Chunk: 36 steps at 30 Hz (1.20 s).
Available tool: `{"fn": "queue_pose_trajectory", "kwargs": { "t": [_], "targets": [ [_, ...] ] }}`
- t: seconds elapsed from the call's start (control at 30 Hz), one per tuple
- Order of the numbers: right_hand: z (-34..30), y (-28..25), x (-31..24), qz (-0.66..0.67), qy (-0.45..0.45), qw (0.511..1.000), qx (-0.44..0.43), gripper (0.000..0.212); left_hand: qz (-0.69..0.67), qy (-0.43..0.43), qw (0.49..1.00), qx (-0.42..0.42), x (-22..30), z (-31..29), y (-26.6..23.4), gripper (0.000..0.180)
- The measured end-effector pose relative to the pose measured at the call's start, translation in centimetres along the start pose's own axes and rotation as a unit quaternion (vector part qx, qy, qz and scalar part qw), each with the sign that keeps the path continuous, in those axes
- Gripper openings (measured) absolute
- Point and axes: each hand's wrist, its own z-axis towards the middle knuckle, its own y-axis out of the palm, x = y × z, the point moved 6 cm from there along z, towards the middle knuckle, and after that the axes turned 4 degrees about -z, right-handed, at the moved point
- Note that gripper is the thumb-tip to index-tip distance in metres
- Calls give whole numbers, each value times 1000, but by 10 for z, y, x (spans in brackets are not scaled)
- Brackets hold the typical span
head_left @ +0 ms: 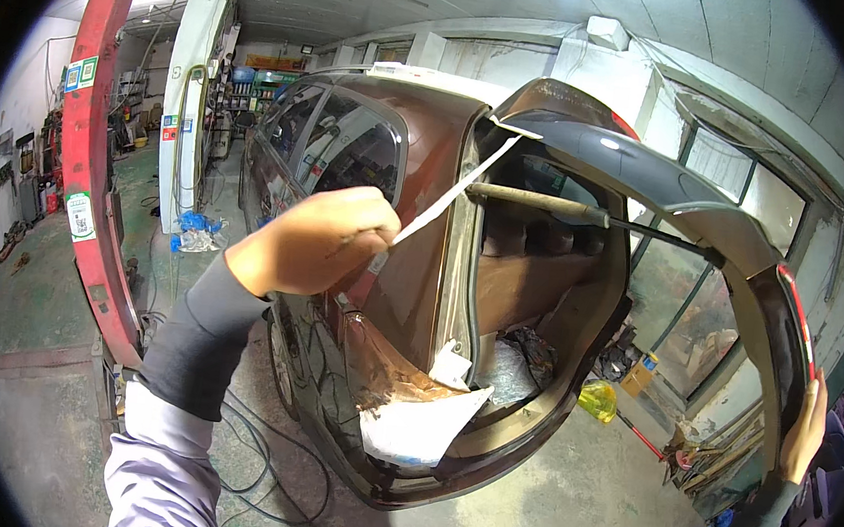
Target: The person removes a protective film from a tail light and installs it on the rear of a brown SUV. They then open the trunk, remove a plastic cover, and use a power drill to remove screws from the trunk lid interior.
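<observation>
Head view: a tan pole apparently spans beneath the tailgate.

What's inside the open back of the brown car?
I see brown seat backs with headrests, and crumpled silvery sheeting in front. The sheeting covers whatever is underneath, so I can't see that.

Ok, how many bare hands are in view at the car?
2. The left hand, in a fist, grips a white strip by the brown car; the right hand is against the edge of the raised tailgate. No others show.
</observation>
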Motion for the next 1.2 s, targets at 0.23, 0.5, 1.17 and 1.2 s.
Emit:
{"fn": "queue_pose_trajectory", "kwargs": {
  "t": [0.23,0.5,1.17,1.2],
  "targets": [
    [49,-10,12,119,12,992,-26,63,-10,-141,979,147,-35,-21,-48,4],
    [89,-21,33,120,11,993,-19,63,-226,-134,926,271,-72,17,-92,11],
    [118,-38,41,93,-23,994,60,58,-281,-84,895,337,-70,1,-131,12],
    [116,-37,41,96,-24,993,63,58,-283,-71,896,335,-68,9,-133,12]
  ]
}}
